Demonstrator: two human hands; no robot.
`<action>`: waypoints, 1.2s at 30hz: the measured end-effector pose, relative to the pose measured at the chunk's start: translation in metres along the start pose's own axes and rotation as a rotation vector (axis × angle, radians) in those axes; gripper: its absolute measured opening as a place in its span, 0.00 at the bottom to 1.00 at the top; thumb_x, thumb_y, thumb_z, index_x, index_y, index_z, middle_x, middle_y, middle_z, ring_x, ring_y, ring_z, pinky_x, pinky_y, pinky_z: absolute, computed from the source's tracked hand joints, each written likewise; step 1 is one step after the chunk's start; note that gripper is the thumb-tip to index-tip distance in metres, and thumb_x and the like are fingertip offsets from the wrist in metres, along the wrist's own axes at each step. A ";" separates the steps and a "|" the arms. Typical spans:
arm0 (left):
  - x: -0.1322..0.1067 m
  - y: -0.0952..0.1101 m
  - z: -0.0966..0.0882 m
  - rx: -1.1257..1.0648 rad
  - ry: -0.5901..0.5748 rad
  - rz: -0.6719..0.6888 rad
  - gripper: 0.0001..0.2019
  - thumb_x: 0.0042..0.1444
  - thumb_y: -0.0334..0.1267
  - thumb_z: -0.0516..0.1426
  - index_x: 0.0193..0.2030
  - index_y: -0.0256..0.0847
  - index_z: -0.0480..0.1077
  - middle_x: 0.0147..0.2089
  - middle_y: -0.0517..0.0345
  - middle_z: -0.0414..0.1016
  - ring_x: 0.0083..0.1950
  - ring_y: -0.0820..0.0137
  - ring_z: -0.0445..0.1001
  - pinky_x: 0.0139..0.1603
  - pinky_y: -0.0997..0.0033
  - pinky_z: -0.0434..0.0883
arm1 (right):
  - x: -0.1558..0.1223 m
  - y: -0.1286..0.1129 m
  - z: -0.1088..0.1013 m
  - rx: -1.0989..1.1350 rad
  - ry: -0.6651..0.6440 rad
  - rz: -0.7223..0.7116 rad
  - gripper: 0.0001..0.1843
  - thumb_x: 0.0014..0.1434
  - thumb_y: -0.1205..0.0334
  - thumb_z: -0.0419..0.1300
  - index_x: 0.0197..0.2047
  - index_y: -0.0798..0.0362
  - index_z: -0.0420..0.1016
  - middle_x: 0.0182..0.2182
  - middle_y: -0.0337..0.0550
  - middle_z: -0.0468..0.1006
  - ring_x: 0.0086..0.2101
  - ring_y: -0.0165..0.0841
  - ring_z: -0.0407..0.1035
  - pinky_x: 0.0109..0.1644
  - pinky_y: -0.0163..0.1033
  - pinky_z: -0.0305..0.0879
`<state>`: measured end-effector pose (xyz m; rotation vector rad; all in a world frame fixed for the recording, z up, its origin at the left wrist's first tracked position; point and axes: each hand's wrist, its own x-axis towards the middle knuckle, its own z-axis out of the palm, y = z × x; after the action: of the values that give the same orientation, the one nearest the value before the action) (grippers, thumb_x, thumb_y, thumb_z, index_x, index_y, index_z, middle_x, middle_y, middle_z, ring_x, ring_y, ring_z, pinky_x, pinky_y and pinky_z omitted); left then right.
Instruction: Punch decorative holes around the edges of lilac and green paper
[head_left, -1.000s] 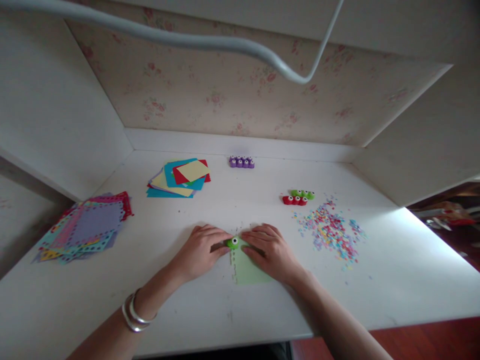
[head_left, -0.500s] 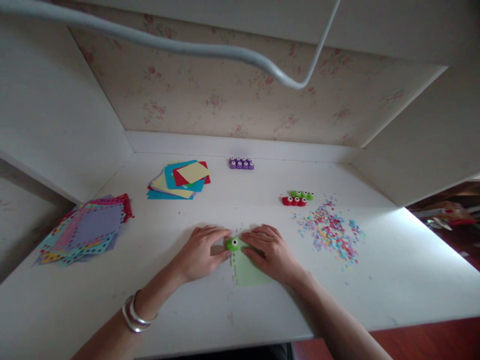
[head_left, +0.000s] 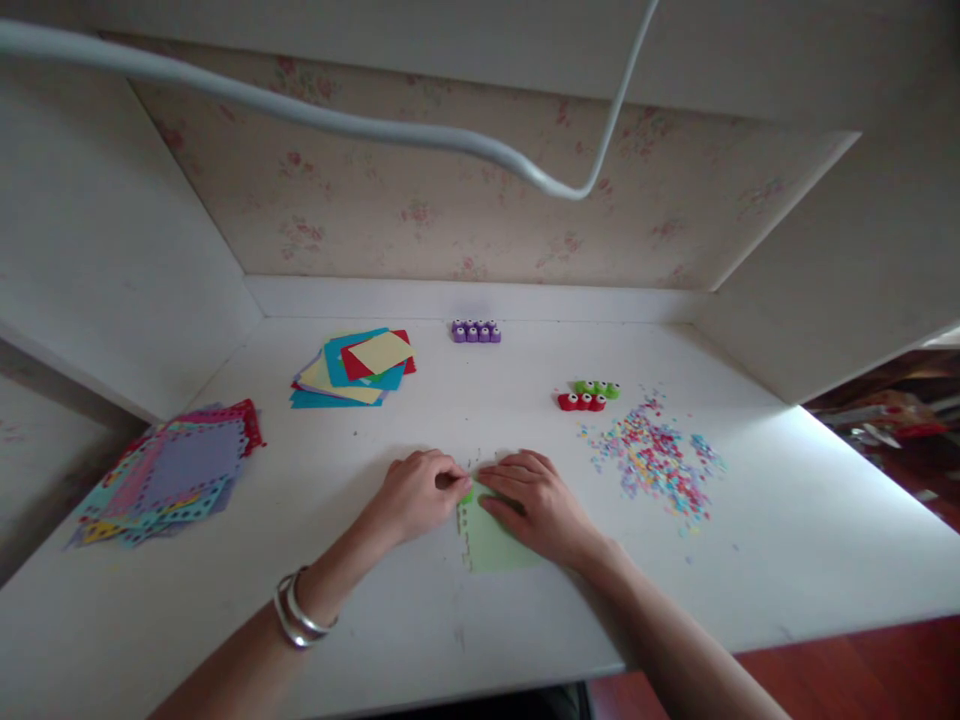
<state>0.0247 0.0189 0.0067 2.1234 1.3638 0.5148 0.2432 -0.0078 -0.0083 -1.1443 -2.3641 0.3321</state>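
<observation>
Along the left edge of the green paper (head_left: 504, 549), the left hand (head_left: 422, 494) curls over a green punch (head_left: 467, 496), its grip unclear; the right hand (head_left: 535, 504) lies flat on the paper. Even, square presses should keep the holes (head_left: 464, 528) neat. Confetti (head_left: 661, 457) lies to the right.

Bangles (head_left: 292, 628) were smooth, glossy metal; the purple punches (head_left: 476, 334) looked like shiny plastic. The green sheet (head_left: 501, 548), stacked sheets (head_left: 381, 352) and confetti (head_left: 664, 462) appeared as matt paper. The tabletop (head_left: 390, 630) was smooth, with a soft sheen.
</observation>
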 end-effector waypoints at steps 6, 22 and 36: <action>0.013 0.008 0.001 0.042 -0.119 -0.064 0.06 0.52 0.34 0.55 0.25 0.43 0.67 0.27 0.61 0.71 0.29 0.68 0.68 0.28 0.72 0.59 | -0.002 0.001 0.004 0.018 -0.001 0.016 0.15 0.66 0.57 0.57 0.54 0.45 0.76 0.48 0.40 0.81 0.51 0.39 0.71 0.60 0.51 0.59; -0.018 -0.034 -0.023 0.023 0.059 0.065 0.14 0.65 0.45 0.51 0.42 0.44 0.77 0.43 0.53 0.77 0.47 0.64 0.74 0.52 0.63 0.70 | -0.002 0.001 0.003 0.038 0.010 0.007 0.15 0.65 0.56 0.59 0.54 0.45 0.75 0.48 0.38 0.81 0.50 0.38 0.71 0.59 0.49 0.60; -0.037 -0.034 0.002 -0.137 0.166 0.155 0.26 0.57 0.36 0.63 0.62 0.52 0.64 0.48 0.62 0.78 0.46 0.70 0.77 0.51 0.68 0.75 | 0.021 -0.036 -0.004 0.384 0.045 0.018 0.21 0.66 0.59 0.58 0.61 0.48 0.69 0.55 0.47 0.76 0.54 0.36 0.71 0.57 0.43 0.69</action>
<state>-0.0129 -0.0044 -0.0168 2.1225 1.2178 0.8390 0.2103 -0.0137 0.0170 -0.9772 -2.1295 0.7222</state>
